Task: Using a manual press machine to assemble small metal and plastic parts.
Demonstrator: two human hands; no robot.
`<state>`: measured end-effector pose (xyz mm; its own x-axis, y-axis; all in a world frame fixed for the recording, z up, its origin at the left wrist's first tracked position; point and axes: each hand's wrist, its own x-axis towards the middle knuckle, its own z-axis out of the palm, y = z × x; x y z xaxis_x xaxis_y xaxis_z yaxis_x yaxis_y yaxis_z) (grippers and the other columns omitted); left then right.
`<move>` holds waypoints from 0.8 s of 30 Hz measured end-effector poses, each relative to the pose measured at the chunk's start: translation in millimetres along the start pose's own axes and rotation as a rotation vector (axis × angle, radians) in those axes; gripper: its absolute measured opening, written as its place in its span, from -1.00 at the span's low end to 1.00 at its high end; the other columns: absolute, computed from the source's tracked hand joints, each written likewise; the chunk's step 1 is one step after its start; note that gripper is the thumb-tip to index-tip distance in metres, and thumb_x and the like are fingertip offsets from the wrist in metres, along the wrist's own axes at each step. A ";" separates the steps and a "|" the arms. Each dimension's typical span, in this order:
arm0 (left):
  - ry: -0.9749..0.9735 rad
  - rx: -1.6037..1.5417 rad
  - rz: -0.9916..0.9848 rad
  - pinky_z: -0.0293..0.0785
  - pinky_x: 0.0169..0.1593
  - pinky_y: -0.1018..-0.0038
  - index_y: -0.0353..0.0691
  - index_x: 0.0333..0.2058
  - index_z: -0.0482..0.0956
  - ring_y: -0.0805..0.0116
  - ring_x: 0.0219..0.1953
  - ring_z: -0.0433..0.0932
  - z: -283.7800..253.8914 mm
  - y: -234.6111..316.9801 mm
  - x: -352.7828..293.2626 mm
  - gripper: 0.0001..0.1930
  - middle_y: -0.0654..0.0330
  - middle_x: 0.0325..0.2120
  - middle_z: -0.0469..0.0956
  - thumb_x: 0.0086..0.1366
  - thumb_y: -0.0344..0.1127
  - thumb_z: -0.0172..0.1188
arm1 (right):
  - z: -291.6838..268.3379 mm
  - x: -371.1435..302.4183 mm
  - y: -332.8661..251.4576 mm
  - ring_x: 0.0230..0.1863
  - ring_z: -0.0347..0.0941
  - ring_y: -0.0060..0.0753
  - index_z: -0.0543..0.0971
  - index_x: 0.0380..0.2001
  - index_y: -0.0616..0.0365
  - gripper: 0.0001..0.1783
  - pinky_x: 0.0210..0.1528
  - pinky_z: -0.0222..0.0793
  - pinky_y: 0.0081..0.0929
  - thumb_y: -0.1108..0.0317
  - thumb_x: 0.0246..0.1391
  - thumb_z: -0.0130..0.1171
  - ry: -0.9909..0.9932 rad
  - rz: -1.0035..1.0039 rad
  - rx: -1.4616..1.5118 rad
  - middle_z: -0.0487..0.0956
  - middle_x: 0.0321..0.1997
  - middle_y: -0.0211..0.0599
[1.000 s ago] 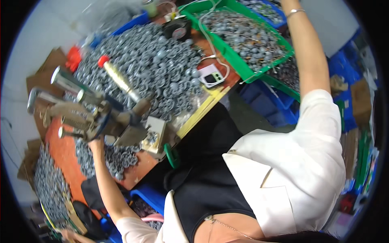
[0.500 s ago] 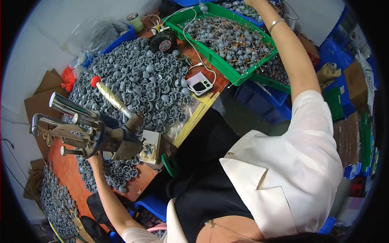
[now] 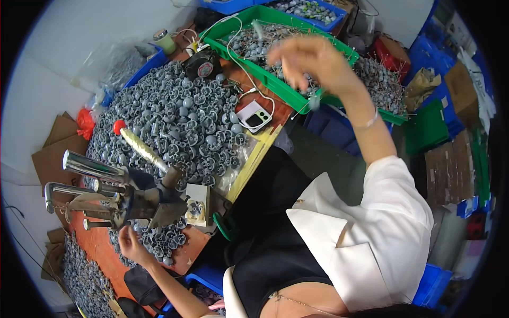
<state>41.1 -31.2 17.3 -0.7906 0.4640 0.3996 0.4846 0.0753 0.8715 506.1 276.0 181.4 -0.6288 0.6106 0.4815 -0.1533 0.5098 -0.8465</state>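
My left hand [image 3: 131, 246] is below the metal hand press [image 3: 143, 199], beside a small heap of grey plastic pieces [image 3: 164, 241]. Its fingers are drawn together; whatever may be between them is too small to make out. The press has a lever with a red knob [image 3: 120, 127] and a gold-wrapped shaft. Over the near side of a green tray [image 3: 275, 82] filled with grey balls on thin wires, my right hand [image 3: 313, 61] is smeared by motion, its fingers bent. A blurred pale grey piece [image 3: 314, 100] shows just below it.
A large heap of grey half-round pieces [image 3: 175, 111] covers the orange tabletop [image 3: 95, 249]. A phone [image 3: 257, 119] with a white cable lies by the yellow table edge [image 3: 260, 159]. A small black fan [image 3: 201, 66] stands behind. More wired balls [image 3: 379, 79] lie right of the tray.
My right hand has come back from beyond the top edge to over the green tray. My left hand has drawn slightly down from the press. The whole view has shifted a little.
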 end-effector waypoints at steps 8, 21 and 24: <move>-0.234 -0.612 -0.576 0.47 -0.17 0.56 -0.43 -0.03 0.46 0.40 -0.32 0.56 83.0 91.9 -130.5 -0.68 0.10 -0.25 0.56 0.22 -0.52 0.14 | 172.4 -73.2 58.9 -0.63 0.41 -0.24 0.52 -0.64 0.26 -0.83 -0.56 0.27 -0.43 0.42 -0.09 0.23 -0.270 0.059 -0.146 0.45 -0.67 -0.19; -0.222 -0.682 -0.442 0.52 -0.23 0.59 -0.32 -0.19 0.53 0.42 -0.36 0.59 85.7 78.8 -137.2 -0.79 0.18 -0.35 0.58 0.18 -0.55 0.20 | 244.6 -81.2 77.7 -0.70 0.35 -0.33 0.48 -0.67 0.22 -0.84 -0.64 0.19 -0.42 0.48 -0.11 0.22 -0.140 -0.047 -0.202 0.40 -0.69 -0.31; -0.249 -0.683 -0.439 0.51 -0.21 0.57 -0.34 -0.18 0.52 0.43 -0.35 0.57 85.1 79.0 -138.7 -0.80 0.16 -0.34 0.58 0.19 -0.54 0.19 | 247.3 -78.5 77.2 -0.68 0.36 -0.33 0.50 -0.65 0.22 -0.85 -0.62 0.20 -0.44 0.46 -0.08 0.22 -0.202 -0.020 -0.093 0.41 -0.69 -0.28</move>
<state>220.9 -14.6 6.6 -0.7097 0.7043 -0.0196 -0.2427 -0.2183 0.9452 355.0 117.5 22.2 -0.7675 0.4707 0.4351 -0.1021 0.5803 -0.8080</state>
